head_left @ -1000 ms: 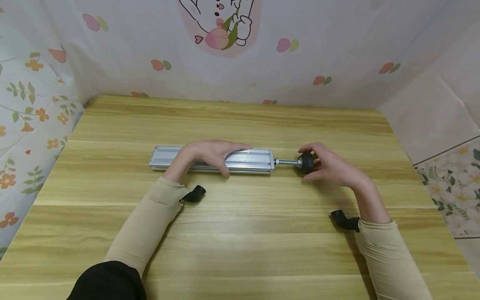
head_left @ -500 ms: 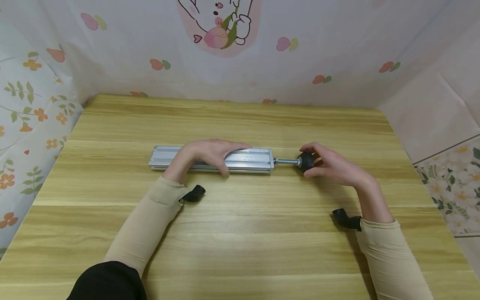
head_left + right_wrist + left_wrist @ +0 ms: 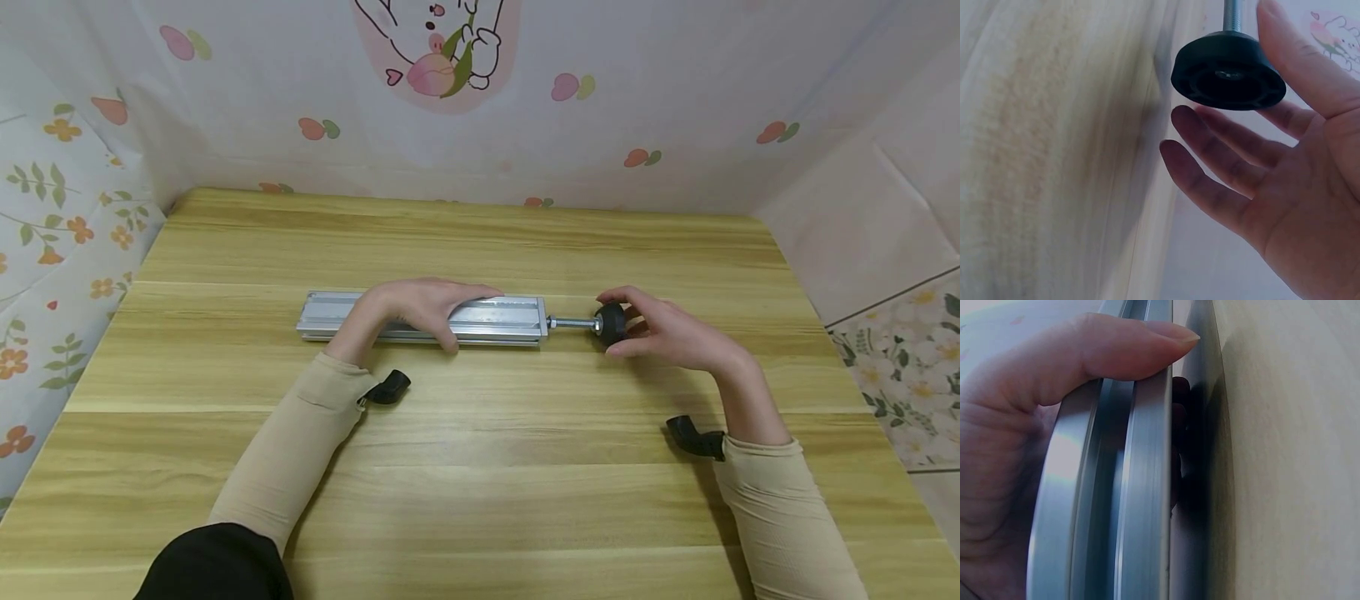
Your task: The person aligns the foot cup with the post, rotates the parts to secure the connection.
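Note:
A silver aluminum profile (image 3: 498, 317) lies lengthwise across the table, slotted along its sides. My left hand (image 3: 420, 304) grips it from above, thumb over the near side; in the left wrist view the thumb (image 3: 1129, 350) crosses the slotted face and fingertips show dimly past the far edge. From the profile's right end plate a threaded rod (image 3: 573, 323) sticks out to a round black leveling foot (image 3: 612, 324). My right hand (image 3: 671, 333) pinches the foot's rim between thumb and forefinger. In the right wrist view the foot's hollow underside (image 3: 1229, 84) shows, the other fingers spread beside it.
The wood-grain table (image 3: 465, 467) runs back to a patterned curtain (image 3: 465, 150). Black wrist-camera mounts (image 3: 388, 387) jut from both beige sleeves. A tiled wall (image 3: 900, 367) stands at the right, a floral cloth (image 3: 67, 233) at the left.
My right wrist and forearm have shifted slightly right, while the fingers stay at the foot's rim. The left hand and the profile have stayed in place.

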A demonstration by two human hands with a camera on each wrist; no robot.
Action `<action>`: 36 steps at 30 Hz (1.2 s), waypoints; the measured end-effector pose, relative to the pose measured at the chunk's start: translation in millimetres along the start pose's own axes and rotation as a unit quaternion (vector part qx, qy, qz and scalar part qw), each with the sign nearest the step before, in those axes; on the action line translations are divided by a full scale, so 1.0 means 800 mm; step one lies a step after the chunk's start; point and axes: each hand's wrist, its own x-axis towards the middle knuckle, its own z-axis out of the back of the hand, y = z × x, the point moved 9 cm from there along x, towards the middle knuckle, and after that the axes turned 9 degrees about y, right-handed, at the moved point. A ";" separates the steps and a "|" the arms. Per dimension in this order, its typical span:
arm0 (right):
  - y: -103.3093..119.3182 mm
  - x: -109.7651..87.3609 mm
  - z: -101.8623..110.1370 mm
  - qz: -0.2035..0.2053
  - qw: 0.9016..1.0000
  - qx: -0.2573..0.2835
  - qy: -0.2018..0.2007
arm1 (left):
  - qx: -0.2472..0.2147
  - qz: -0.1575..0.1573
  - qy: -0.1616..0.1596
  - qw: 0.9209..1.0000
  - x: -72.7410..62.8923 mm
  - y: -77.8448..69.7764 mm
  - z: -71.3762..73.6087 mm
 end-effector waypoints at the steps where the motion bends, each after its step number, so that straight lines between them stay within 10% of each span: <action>1: 0.001 0.001 0.000 0.003 1.000 0.003 -0.001 | 0.001 0.000 0.000 1.000 0.000 0.000 0.000; 36: -0.001 -0.003 0.004 -0.005 1.000 -0.016 -0.001 | 0.006 0.004 0.006 1.000 -0.001 0.000 0.000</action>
